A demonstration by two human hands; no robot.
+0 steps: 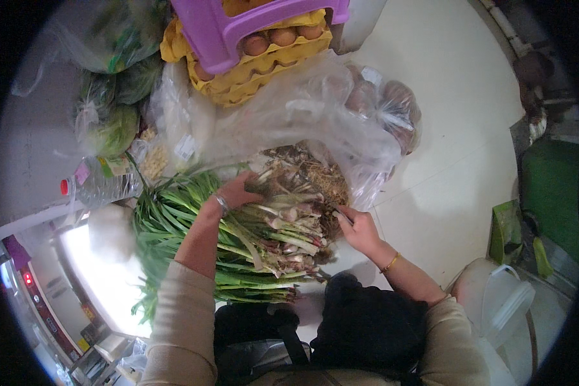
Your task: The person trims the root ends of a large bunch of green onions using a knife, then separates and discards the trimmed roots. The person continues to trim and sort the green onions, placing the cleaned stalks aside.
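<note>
A large bundle of leafy green garlic [289,227] lies before me, its long green leaves to the left and its pale, purplish stem ends to the right. My left hand [241,190] rests on the upper stems with thumb and fingers spread; whether they grip a stalk is unclear. In my right hand [362,231] is a small metal tool, apparently a knife [343,215], held at the right of the stem ends. Just beyond it sits a heap of trimmed roots and soil [325,181].
Clear plastic bags [294,116] lie behind the heap, one holding round brown produce [400,111]. A purple stool [212,38] stands over stacked yellow egg trays [265,72]. At left are a red-capped plastic bottle [108,181] and bagged green vegetables [113,128]. A white container [499,299] stands at right.
</note>
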